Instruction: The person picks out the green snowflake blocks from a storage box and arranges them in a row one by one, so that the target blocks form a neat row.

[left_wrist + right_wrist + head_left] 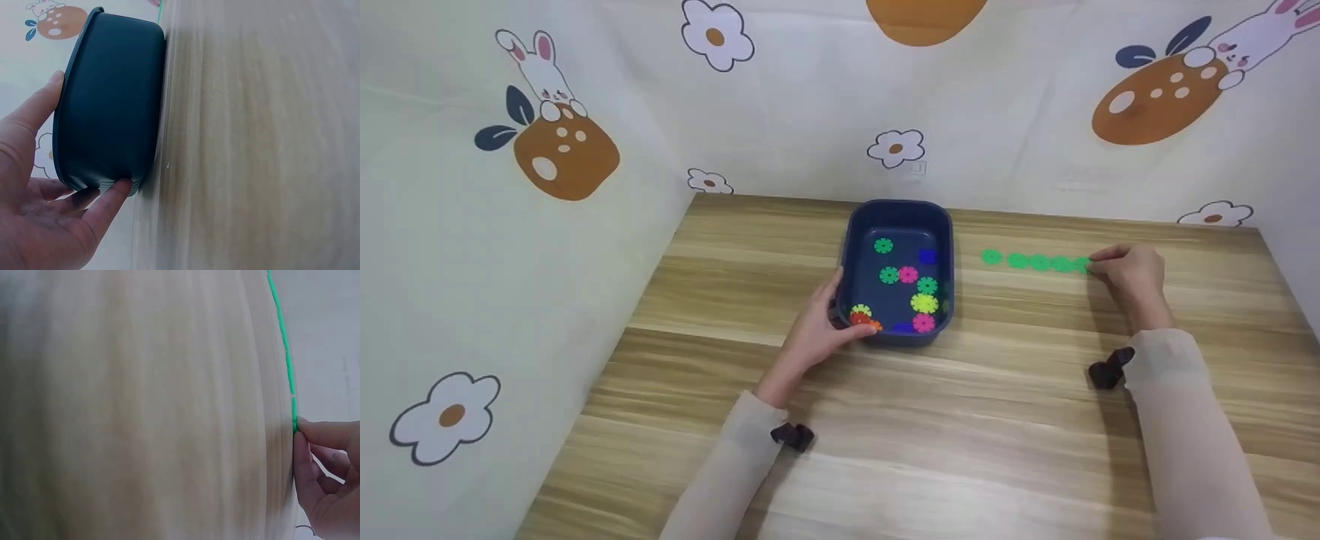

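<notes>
A dark blue plastic bin (pixel 901 217) stands on the table, holding several notched flower-shaped discs in green, pink, yellow, red, orange and blue. My left hand (pixel 819 322) grips its near left corner. In the left wrist view the thumb lies at the rim of the bin (pixel 109 95) and the fingers press its outer wall. To the right of the bin, green discs (pixel 1018 260) lie flat in a row. At the row's right end my right hand (pixel 1136 279) pinches a green disc (pixel 294 413) between thumb and finger, down at the table surface.
The wood-grain table (pixel 997 427) extends toward me and to both sides. Behind it and on the left hangs a pale cloth (pixel 802 97) printed with flowers, rabbits and orange fruit. A black wrist mount (pixel 1110 369) sits on the right sleeve, another mount (pixel 793 436) on the left.
</notes>
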Tool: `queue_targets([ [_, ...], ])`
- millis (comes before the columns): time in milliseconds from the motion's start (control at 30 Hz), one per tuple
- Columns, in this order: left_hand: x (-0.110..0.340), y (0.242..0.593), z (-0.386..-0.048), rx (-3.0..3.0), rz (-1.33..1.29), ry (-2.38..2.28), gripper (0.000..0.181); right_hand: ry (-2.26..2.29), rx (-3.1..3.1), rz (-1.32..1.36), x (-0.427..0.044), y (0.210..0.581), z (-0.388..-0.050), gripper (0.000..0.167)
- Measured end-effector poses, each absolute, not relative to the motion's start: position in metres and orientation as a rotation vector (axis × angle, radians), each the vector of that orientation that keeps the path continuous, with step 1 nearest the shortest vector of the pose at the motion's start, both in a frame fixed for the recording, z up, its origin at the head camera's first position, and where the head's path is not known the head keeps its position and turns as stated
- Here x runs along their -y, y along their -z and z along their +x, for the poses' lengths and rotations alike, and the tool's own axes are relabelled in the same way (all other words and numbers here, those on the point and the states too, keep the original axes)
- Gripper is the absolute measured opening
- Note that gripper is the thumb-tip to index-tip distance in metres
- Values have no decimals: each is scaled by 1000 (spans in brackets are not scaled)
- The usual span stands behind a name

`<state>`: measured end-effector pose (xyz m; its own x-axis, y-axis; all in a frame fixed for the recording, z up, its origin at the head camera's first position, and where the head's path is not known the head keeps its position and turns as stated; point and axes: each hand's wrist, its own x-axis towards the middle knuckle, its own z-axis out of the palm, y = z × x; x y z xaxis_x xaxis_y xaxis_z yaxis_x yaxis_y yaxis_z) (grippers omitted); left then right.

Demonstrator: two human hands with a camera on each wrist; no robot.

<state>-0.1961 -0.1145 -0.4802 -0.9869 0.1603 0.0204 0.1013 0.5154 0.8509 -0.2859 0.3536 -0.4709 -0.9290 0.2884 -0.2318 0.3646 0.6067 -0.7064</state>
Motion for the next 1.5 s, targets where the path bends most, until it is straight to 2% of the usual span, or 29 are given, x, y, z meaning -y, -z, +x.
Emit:
queue_targets([
  [267,112,485,-194,-2676,232,-1498,107,1524,-2539,622,-366,478,-284,44],
  [467,113,486,-194,-2685,227,-1500,107,1901,-2319,652,-360,468,-280,23],
  [533,114,486,-194,-2685,223,-1502,108,1897,-2352,594,-357,463,-278,20],
  [700,114,484,-194,-2686,219,-1511,107,1784,-2511,433,-348,453,-277,29],
  [833,115,482,-194,-2697,228,-1517,107,1861,-2497,355,-336,445,-276,31],
  [1067,114,481,-195,-2692,230,-1507,109,2144,-2299,201,-307,424,-262,21],
  [1267,115,482,-193,-2699,219,-1493,109,2117,-2282,140,-277,421,-265,19],
  [1500,113,480,-194,-2705,214,-1460,111,2032,-2384,-1,-242,425,-277,37],
])
